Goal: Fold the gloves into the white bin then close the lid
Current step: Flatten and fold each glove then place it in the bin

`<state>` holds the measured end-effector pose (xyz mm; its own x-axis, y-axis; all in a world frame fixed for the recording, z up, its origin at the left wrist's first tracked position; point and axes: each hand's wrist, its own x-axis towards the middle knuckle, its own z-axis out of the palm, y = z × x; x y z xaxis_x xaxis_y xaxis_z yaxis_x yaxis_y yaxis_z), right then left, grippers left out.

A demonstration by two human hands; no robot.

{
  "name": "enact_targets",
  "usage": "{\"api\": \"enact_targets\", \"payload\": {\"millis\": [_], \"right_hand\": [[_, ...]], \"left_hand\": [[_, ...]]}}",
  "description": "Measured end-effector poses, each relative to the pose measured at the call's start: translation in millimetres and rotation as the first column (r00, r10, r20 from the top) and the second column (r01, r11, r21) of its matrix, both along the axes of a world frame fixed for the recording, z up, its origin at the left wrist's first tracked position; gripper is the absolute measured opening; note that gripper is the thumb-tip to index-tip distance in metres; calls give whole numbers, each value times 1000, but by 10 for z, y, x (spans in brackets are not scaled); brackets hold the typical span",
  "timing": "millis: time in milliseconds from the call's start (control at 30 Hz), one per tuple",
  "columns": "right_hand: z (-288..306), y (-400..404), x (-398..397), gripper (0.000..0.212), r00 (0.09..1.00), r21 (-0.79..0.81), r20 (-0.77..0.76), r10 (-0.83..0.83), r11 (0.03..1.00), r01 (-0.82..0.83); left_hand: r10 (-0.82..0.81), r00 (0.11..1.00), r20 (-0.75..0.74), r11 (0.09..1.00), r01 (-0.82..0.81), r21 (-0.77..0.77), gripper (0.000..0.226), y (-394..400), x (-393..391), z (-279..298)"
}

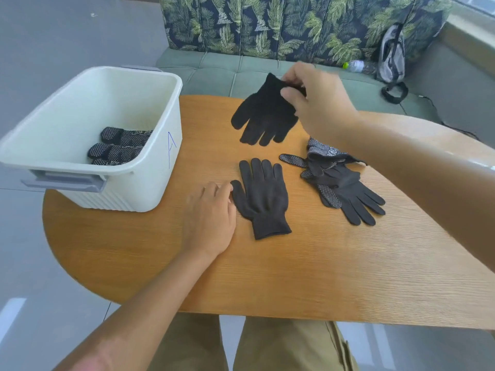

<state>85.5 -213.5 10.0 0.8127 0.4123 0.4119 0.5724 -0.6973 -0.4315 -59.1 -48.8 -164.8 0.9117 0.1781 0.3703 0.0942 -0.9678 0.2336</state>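
Nearest on the wooden worktop (294,277), the left hand (210,218) lies flat, fingers relaxed and holding nothing, its fingertips touching the thumb of a flat black glove (263,199) whose cuff points near. Just right of that sits a loose pile of dotted gloves (340,183), unfolded. Farther off, the right hand (318,100) has its grip closed on the cuff of a second black glove (263,116), pinched between thumb and fingers, with the glove's fingers hanging toward the near side. At far left the white bin (160,167) stands open, two folded dotted gloves (120,149) already inside; no lid can be made out. To pair these well, I judge the lifted glove should be lowered squarely onto the flat one, cuffs and fingers matched, while the left hand pins the lower glove against sliding.
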Motion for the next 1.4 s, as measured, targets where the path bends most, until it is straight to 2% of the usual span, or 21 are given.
{"api": "enact_targets", "payload": {"millis": [100,233,333,433,633,833,967,1100,1200,1333,1400], "right_hand": [[-399,-145,-500,14,998,-55,-17,61,997,-62],[-1312,-364,-1228,20,989,-246,-29,144,958,-146],[-1609,-403,-1336,28,989,-196,1,151,970,-148],[-1642,-364,-1322,35,996,-169,33,84,983,-77],[-1612,-253,-1127,9,989,-222,89,121,970,-99],[-1195,-33,-695,12,998,-6,41,-49,999,49],[-754,97,-326,16,995,36,13,-100,994,99],[-491,85,-337,17,993,76,61,-98,993,93],[-703,-12,-633,13,996,65,70,-52,997,47],[-1400,-213,-1220,10,992,-30,-94,86,996,-89],[-1631,-299,-1388,12,985,-45,-97,145,988,-150]], "left_hand": [[37,999,-7,999,-37,-1,25,0,-8,11],[93,995,-19,994,-94,-50,25,27,33,-22],[70,997,-18,997,-71,-26,28,40,58,-62],[44,999,-20,999,-44,-7,28,41,60,-82],[52,998,-20,998,-52,-22,27,35,76,-91],[42,998,-52,997,-46,-58,35,41,63,-57],[43,998,-49,992,-49,-119,34,27,47,-53],[62,996,-62,993,-68,-100,37,25,51,-52],[62,995,-80,994,-69,-90,34,37,55,-53],[60,996,-60,994,-66,-88,41,21,81,-35],[59,997,-45,994,-62,-86,44,20,81,-39]]}}
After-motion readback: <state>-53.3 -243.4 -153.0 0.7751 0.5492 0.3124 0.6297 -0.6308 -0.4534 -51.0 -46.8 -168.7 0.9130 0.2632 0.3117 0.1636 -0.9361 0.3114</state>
